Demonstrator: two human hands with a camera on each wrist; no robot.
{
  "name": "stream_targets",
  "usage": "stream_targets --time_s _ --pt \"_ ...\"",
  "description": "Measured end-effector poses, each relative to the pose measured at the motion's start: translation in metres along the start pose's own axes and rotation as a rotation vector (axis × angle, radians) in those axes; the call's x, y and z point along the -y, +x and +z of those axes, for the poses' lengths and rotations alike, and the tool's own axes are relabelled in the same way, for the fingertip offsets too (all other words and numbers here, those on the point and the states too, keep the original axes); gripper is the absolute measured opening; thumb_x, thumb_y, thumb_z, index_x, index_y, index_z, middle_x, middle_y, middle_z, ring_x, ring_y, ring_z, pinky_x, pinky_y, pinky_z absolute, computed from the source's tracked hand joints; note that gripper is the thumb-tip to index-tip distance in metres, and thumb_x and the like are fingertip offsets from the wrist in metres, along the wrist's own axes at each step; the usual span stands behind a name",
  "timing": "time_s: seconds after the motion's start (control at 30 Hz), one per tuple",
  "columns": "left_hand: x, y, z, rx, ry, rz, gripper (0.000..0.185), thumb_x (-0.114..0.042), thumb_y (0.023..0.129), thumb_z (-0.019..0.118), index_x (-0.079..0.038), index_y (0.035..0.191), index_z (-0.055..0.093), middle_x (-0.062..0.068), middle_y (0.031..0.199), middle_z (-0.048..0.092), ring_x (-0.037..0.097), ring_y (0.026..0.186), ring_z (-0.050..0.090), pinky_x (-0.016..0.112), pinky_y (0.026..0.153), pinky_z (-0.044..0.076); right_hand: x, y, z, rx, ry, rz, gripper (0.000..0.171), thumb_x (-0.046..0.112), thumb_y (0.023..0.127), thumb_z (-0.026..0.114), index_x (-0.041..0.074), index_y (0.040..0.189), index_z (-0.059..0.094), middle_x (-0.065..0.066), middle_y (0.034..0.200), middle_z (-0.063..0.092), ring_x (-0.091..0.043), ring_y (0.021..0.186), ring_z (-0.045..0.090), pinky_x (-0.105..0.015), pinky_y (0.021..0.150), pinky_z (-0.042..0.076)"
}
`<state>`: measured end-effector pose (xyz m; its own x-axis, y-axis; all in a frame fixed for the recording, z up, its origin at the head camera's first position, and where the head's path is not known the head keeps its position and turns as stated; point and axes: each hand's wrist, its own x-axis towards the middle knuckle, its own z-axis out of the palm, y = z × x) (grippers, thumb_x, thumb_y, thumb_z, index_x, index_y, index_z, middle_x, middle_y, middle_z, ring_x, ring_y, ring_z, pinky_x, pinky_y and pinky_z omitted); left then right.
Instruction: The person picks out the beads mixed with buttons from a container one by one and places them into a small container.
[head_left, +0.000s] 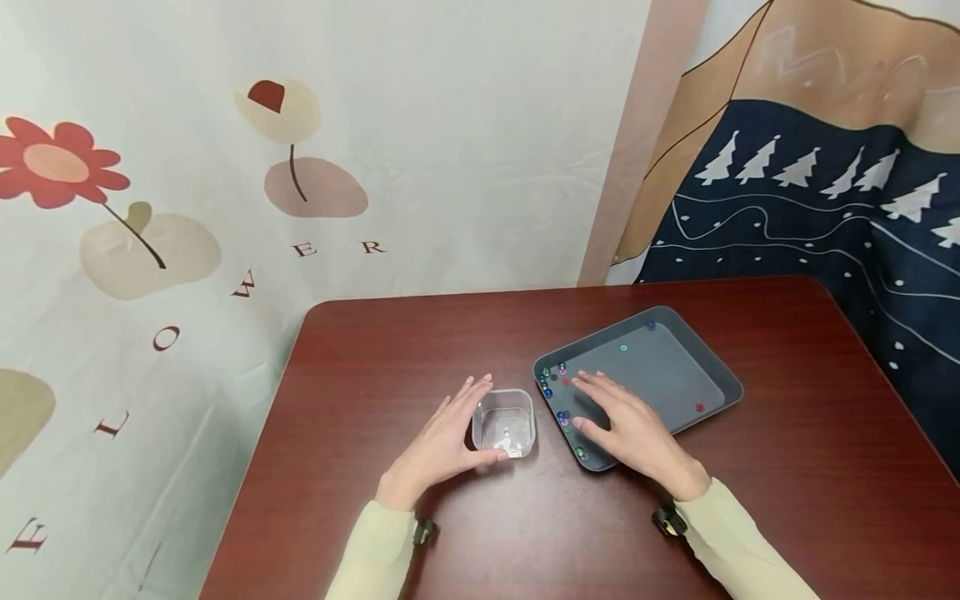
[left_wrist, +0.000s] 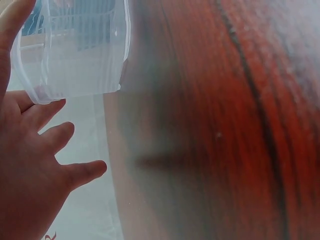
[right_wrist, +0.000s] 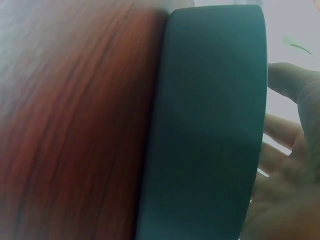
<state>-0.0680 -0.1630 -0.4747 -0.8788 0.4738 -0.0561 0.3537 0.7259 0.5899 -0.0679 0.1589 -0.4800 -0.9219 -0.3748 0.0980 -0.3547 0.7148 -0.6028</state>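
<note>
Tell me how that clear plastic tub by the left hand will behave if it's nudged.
The clear tub looks thin-walled and empty, so probably light and apt to slide on the smooth table. Low and square, it seems unlikely to tip. The left hand touches its side.

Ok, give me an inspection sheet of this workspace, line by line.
Surface: dark red wooden table, corners rounded.
Job's things: clear square tub beside a grey tray; small coloured beads lie mostly along the tray's left edge, a few apart, one red bead near the right side.
Clutter: nothing seen.
Hands: left hand rests against the tub's left side, thumb at its front, fingers nearly straight; right hand lies flat in the tray, fingers spread by the beads.
Cables: nothing seen; small dark wrist cameras at both cuffs.
Surroundings: flower-print cloth behind, tree-print cloth to the right.
</note>
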Motion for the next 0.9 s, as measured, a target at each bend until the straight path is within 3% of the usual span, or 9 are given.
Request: stream_targets --time_s 0.13,0.33,0.9 --pt "0.000 0.000 0.000 0.005 -0.003 0.005 0.108 -0.058 0.083 0.081 -0.012 0.165 0.027 -0.004 0.171 0.023 0.021 0.159 0.014 0.059 0.125 0.019 0.003 0.005 0.004 0.022 -0.001 -0.036 0.059 0.029 0.094 0.078 0.008 0.146 0.060 -0.013 0.152 0.054 -0.036 0.140 0.051 -0.060 0.109 0.046" --pt "0.001 0.000 -0.001 0.002 -0.022 0.016 0.108 -0.057 0.083 0.081 -0.011 0.165 0.028 -0.003 0.171 0.023 0.023 0.158 0.016 0.059 0.125 0.020 0.004 0.012 0.011 0.014 -0.038 -0.082 0.048 0.023 0.093 0.079 0.006 0.136 0.068 -0.013 0.140 0.063 -0.033 0.129 0.059 -0.054 0.105 0.050" --pt "0.001 -0.002 0.001 -0.009 -0.030 0.023 0.111 -0.055 0.081 0.085 -0.012 0.165 0.027 -0.003 0.171 0.023 0.021 0.158 0.016 0.055 0.125 0.022 0.001 0.022 0.018 0.082 -0.078 -0.101 0.028 0.017 0.092 0.079 0.007 0.118 0.076 -0.006 0.116 0.070 -0.028 0.109 0.064 -0.048 0.096 0.053"
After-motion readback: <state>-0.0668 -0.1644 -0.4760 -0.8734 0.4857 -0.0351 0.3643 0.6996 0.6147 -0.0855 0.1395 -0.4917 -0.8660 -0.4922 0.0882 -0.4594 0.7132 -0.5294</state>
